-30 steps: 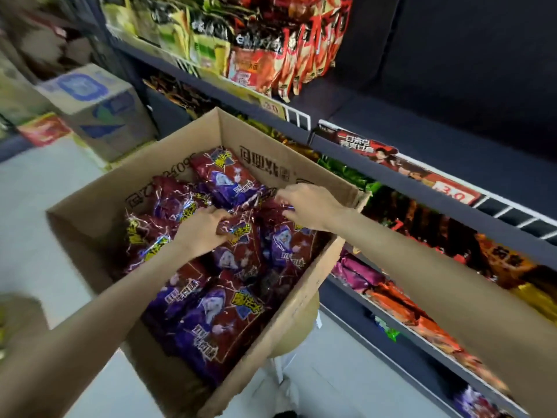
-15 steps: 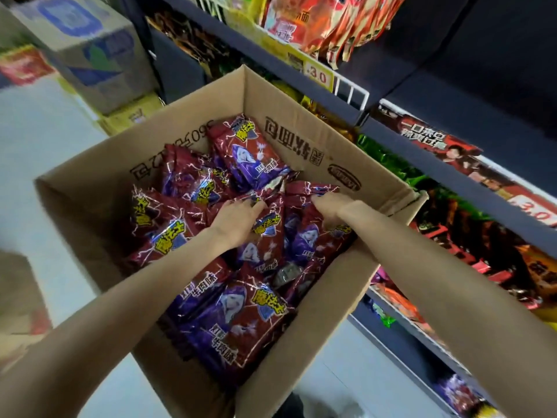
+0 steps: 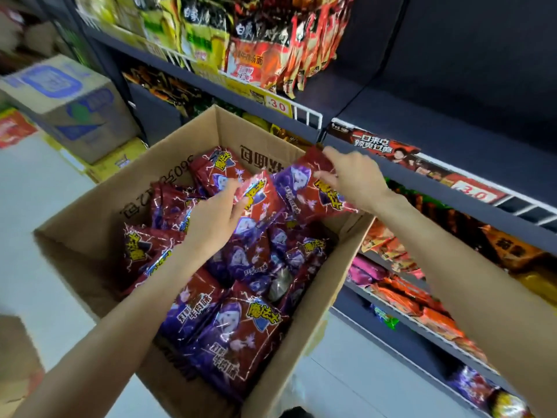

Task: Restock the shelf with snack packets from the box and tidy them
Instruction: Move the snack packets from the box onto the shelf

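While lifted: two packets [image 3: 304,191]; two hands [image 3: 355,176]

I count two hands in view, my left hand [image 3: 215,220] and my right hand [image 3: 355,176], and each one grips one red-and-purple snack packet: one [image 3: 259,203] in the left, one [image 3: 304,191] in the right, so two packets are lifted. One open cardboard box [image 3: 90,236] sits below them; inside I make out roughly nine or ten more packets [image 3: 241,336] of the same kind, heaped so that an exact number is beyond me. Two price tags reading 3.0 show on the shelf rails, one [image 3: 277,106] to the left, one [image 3: 477,196] to the right. One sealed carton with blue print [image 3: 69,104] stands on the floor, resting on one yellow carton [image 3: 117,161]
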